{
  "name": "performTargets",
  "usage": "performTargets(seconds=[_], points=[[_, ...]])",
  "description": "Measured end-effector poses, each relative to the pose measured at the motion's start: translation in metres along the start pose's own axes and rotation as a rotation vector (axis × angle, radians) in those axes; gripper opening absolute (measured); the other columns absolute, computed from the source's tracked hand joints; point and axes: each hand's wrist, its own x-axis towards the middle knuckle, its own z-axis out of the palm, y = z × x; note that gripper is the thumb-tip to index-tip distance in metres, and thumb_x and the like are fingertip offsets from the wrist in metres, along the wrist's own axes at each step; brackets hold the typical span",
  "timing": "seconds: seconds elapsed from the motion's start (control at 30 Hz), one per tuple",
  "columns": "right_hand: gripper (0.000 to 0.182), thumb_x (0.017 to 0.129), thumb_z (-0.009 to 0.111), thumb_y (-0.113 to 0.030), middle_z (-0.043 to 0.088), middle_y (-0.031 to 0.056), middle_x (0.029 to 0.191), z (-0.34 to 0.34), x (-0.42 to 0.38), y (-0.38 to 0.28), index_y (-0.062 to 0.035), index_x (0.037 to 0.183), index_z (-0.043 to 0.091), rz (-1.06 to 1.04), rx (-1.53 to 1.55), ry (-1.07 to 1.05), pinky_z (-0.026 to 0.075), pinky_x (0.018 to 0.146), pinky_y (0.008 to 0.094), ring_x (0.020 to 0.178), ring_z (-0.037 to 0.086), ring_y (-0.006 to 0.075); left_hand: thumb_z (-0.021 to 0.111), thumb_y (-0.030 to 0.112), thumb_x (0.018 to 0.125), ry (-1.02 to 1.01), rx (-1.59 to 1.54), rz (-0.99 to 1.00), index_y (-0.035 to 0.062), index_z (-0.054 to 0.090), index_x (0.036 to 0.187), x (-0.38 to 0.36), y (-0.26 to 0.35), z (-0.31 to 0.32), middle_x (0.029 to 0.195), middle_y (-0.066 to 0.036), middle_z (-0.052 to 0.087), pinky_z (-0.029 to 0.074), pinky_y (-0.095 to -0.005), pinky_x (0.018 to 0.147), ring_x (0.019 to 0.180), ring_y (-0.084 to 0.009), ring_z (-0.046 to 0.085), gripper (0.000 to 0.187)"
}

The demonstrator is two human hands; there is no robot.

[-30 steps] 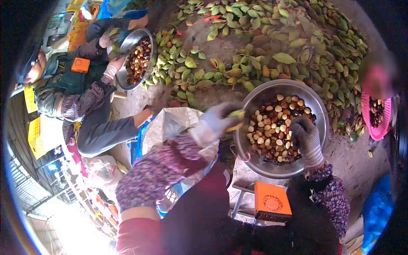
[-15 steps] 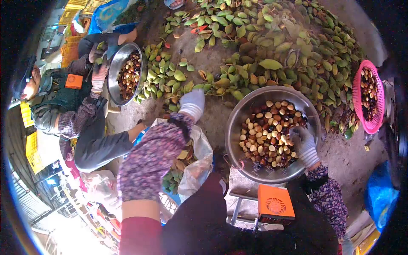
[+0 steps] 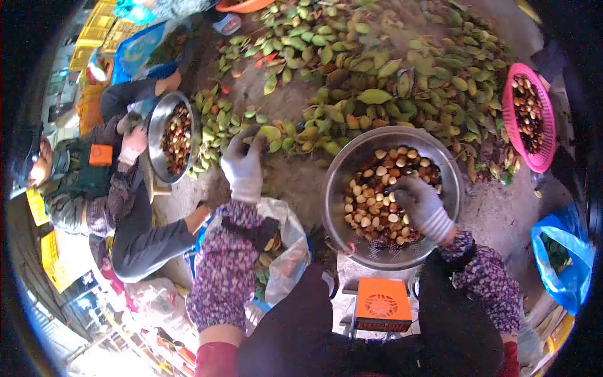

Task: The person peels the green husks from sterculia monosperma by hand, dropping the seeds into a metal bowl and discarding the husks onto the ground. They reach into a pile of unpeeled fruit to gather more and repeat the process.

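My left hand (image 3: 244, 164), in a pale glove with grey fingertips, is raised above the ground by the pods. Its thumb and fingers are apart, near a green pod (image 3: 270, 132) at the fingertips; no grip on it shows. My right hand (image 3: 422, 204), in a striped glove, reaches into a large metal colander (image 3: 456, 182) over brown and cream nuts (image 3: 375, 201). Its fingers are bent down toward the nuts, and whether they hold one is hidden. Beneath my left forearm stands a bag-lined container (image 3: 292, 251) with pods and husks inside.
A broad heap of green pods (image 3: 402, 94) covers the ground ahead. A pink basket of nuts (image 3: 512, 119) stands at the right, above a blue bag (image 3: 553, 270). On the left, a co-worker (image 3: 69, 182) sits beside a metal bowl of nuts (image 3: 155, 135). An orange box (image 3: 382, 301) is near my lap.
My left hand has moved left, and its fingers have spread apart. My right hand has shifted left over the nuts. The view has shifted too, and the co-worker's hands have come together.
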Motion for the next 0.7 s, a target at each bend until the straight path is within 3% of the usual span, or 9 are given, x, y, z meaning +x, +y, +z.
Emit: performTargets(seconds=[0.1,0.17,0.2,0.33,0.4,0.43,0.47,0.53,0.7], points=[[0.024,0.084,0.058,-0.017,0.06,0.0191,0.093,0.0,0.012,-0.038,0.0022,0.097,0.059,-0.039,0.131,-0.045,0.045,0.076,0.0367,0.085,0.059,0.0323,0.06,0.003,0.082,-0.016,-0.387,-0.13,-0.0064,0.061,0.103,-0.027,0.027,0.02,0.088,-0.006,0.064,0.048,-0.0236,0.069,0.078,-0.0113,0.059,0.024],[0.026,0.086,0.057,-0.02,0.06,0.019,0.099,-0.002,0.019,-0.058,0.0016,0.101,0.058,0.102,0.321,-0.098,0.045,0.08,0.0353,0.09,0.059,0.0303,0.058,0.005,0.083,-0.041,0.261,0.637,-0.0064,0.058,0.108,-0.041,0.021,0.033,0.092,-0.009,0.063,0.049,-0.0255,0.07,0.08,-0.0129,0.059,0.027],[0.03,0.09,0.052,-0.016,0.06,0.0055,0.089,0.003,0.026,-0.05,-0.0011,0.115,0.051,0.053,0.383,-0.124,0.046,0.071,0.0255,0.079,0.055,0.0112,0.057,0.007,0.084,-0.184,0.142,0.452,-0.0059,0.057,0.11,-0.053,0.022,0.042,0.094,-0.009,0.063,0.05,-0.0259,0.071,0.081,-0.0139,0.06,0.029],[0.035,0.091,0.052,-0.022,0.059,0.0061,0.096,0.01,0.033,-0.061,0.0035,0.115,0.05,0.067,0.859,-0.033,0.047,0.068,0.0236,0.081,0.056,0.011,0.056,0.012,0.084,-0.405,-0.249,0.07,-0.005,0.054,0.113,-0.099,0.03,0.086,0.096,-0.011,0.063,0.051,-0.0274,0.072,0.082,-0.0163,0.062,0.033],[0.036,0.091,0.053,-0.024,0.059,0.0059,0.095,0.011,0.032,-0.041,0.0037,0.114,0.051,0.085,0.671,0.022,0.046,0.068,0.0233,0.081,0.056,0.0106,0.057,0.014,0.084,-0.431,-0.757,-0.589,-0.0038,0.056,0.109,-0.104,0.038,0.089,0.094,-0.011,0.063,0.052,-0.028,0.072,0.081,-0.0162,0.062,0.031],[0.037,0.091,0.053,-0.026,0.059,0.0058,0.095,0.013,0.032,-0.028,0.0038,0.113,0.052,0.098,0.492,0.068,0.046,0.068,0.0231,0.082,0.055,0.0103,0.057,0.014,0.084,-0.43,-0.76,-0.595,-0.0038,0.056,0.109,-0.097,0.031,0.085,0.094,-0.011,0.063,0.052,-0.028,0.072,0.081,-0.0162,0.062,0.031],[0.037,0.09,0.055,-0.03,0.059,0.0026,0.084,0.012,0.034,-0.025,0.0026,0.109,0.055,0.125,0.473,0.1,0.045,0.061,0.0205,0.072,0.055,0.008,0.058,0.016,0.084,-0.519,-0.428,-0.268,-0.0034,0.056,0.108,-0.085,0.026,0.081,0.095,-0.011,0.064,0.052,-0.0287,0.072,0.083,-0.0165,0.062,0.031],[0.035,0.09,0.055,-0.032,0.056,-0.0021,0.071,0.0,0.03,-0.025,0.0006,0.103,0.058,0.262,0.494,0.08,0.039,0.048,0.0175,0.056,0.049,0.0036,0.057,0.019,0.085,-0.508,-0.015,-0.108,-0.0026,0.056,0.107,-0.075,0.03,0.085,0.095,-0.016,0.064,0.05,-0.0325,0.075,0.087,-0.0222,0.062,0.031],[0.034,0.089,0.056,-0.031,0.058,-0.0007,0.071,-0.001,0.031,-0.027,0.0004,0.102,0.058,0.245,0.44,0.023,0.041,0.05,0.0189,0.057,0.05,0.0055,0.047,0.016,0.088,-0.708,0.234,0.224,-0.0038,0.056,0.103,-0.096,0.032,0.109,0.09,-0.022,0.063,0.048,-0.0373,0.077,0.087,-0.0342,0.061,0.026]])
